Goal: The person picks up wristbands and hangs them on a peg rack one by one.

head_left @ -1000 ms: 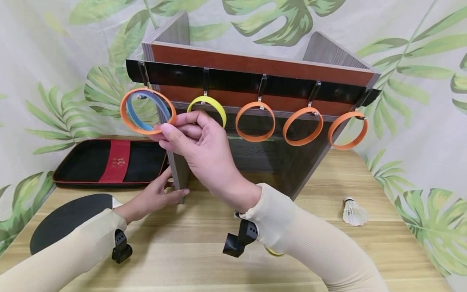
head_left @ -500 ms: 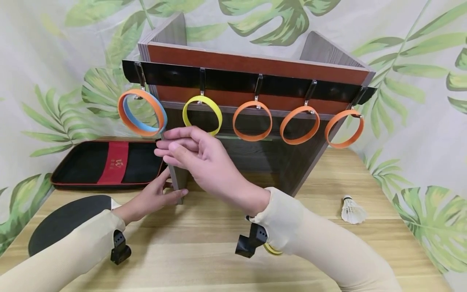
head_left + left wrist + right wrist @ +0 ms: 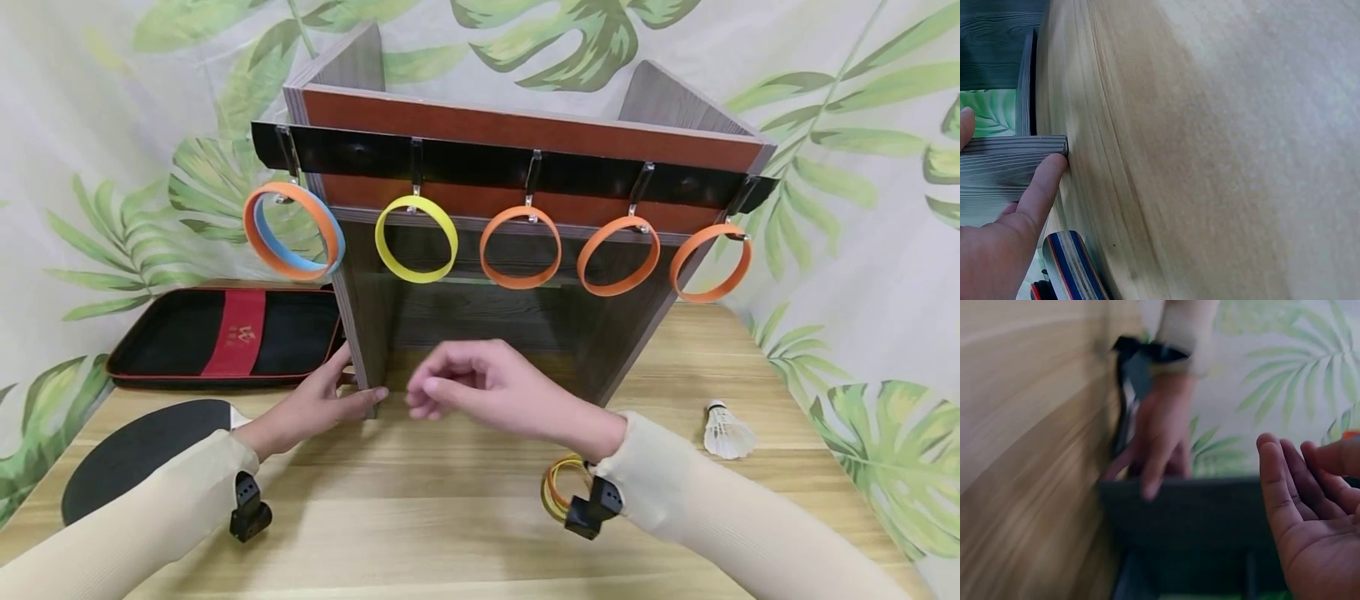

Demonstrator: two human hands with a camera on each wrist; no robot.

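Note:
My left hand [image 3: 318,408] grips the lower front edge of the left side panel [image 3: 1004,165] of a grey wooden stand, thumb on the inner face. My right hand [image 3: 487,383], fingers loosely curled and holding nothing, is in front of the stand, just above the table. From the leftmost hook of the black rail [image 3: 480,162] hang an orange wristband [image 3: 300,273] and a blue wristband [image 3: 262,223] together. A yellow wristband [image 3: 412,275] hangs from the second hook. The other three hooks each carry an orange wristband, the middle one [image 3: 491,271] among them.
More yellow and orange wristbands [image 3: 551,492] lie on the table [image 3: 390,517] beside my right wrist camera. A black table-tennis bat [image 3: 135,454] lies under my left forearm, its striped handle [image 3: 1072,262] beside the panel. Behind is an open black case [image 3: 180,333]. A shuttlecock [image 3: 729,433] lies at right.
My right hand has let go of the orange and blue wristbands, which stay on the leftmost hook, and has moved down and right. My left hand keeps its grip on the panel.

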